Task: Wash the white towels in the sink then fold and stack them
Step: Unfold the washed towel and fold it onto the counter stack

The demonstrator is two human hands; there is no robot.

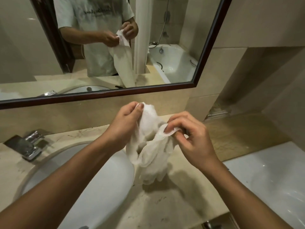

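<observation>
Pinching the towel (149, 146) by its top edge, the left hand (125, 124) and right hand (189, 138) hold it just right of the sink (99, 179), above the tabletop (165, 204). It hangs limp and crumpled, probably damp and light; its corners look the best hold for folding.

Dim warm light, soft focus, edges warped.

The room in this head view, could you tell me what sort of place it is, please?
Most likely a hotel-style bathroom: a white sink with chrome tap in a marble counter, a framed mirror, and a bathtub alongside.
</observation>
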